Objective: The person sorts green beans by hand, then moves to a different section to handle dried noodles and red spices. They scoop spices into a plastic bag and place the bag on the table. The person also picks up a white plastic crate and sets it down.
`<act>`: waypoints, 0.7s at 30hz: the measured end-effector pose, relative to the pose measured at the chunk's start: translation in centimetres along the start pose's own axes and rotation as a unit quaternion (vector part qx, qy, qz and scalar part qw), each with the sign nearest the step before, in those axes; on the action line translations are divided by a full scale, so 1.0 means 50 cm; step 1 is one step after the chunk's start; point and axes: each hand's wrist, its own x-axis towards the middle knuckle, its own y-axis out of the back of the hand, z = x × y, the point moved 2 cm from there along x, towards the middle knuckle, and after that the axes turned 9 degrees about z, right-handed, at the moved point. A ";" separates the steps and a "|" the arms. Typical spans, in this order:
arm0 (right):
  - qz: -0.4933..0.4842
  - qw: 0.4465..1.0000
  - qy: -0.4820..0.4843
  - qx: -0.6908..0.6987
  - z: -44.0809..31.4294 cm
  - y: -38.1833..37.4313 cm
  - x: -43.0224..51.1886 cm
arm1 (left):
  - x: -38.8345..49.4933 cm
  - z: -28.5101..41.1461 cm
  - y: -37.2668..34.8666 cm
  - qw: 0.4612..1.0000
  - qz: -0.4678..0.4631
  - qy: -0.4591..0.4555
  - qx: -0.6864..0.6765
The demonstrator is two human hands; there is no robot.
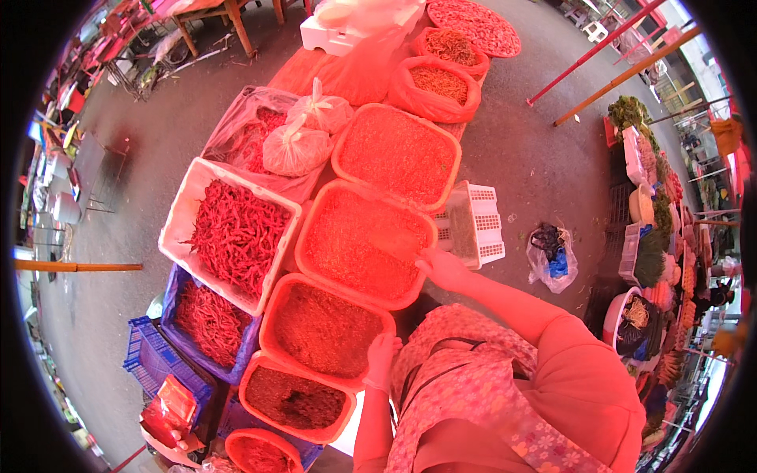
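Observation:
My right hand is closed at the right rim of a rectangular tub of crushed red chilli. A reddish scoop-like tool reaches from its fingers over the chilli; its outline blends into the heap. My left hand lies at the right rim of the tub of darker chilli just nearer; whether its fingers grip the rim is unclear. Beyond the middle tub is another tub of crushed chilli. A smaller tub nearest my left forearm holds dark chilli paste or flakes.
Left of the tubs are a white foam box of whole red chillies, a blue-lined crate and tied plastic bags. Open sacks stand at the far end. White plastic baskets and a plastic bag lie right.

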 end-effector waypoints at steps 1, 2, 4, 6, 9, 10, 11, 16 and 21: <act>0.015 1.000 0.004 0.010 0.001 0.009 -0.002 | 0.004 -0.001 0.007 1.000 0.010 0.006 0.006; 0.026 1.000 0.005 0.013 0.006 0.026 0.005 | 0.009 0.000 0.008 1.000 0.001 -0.010 -0.006; 0.047 0.998 -0.006 0.028 0.019 0.058 0.045 | 0.021 0.001 0.008 0.999 0.003 -0.033 -0.024; 0.068 0.996 -0.020 0.055 0.040 0.085 0.110 | 0.032 0.000 0.004 0.999 0.007 -0.035 -0.026; 0.133 0.988 0.073 -0.011 0.059 0.093 0.229 | 0.045 0.005 -0.013 0.998 0.012 -0.030 -0.044; 0.121 0.991 0.050 -0.035 0.063 0.081 0.274 | 0.049 0.008 -0.022 0.998 0.014 -0.026 -0.052; 0.082 0.995 0.059 -0.027 0.059 0.062 0.327 | 0.052 0.013 -0.032 0.998 0.023 -0.019 -0.054; -0.024 0.994 0.106 0.003 0.030 -0.041 0.481 | 0.060 0.074 -0.115 0.997 0.059 -0.002 -0.057; -0.012 0.994 0.086 0.060 0.069 0.002 0.304 | 0.056 0.149 -0.203 0.996 0.075 -0.040 -0.035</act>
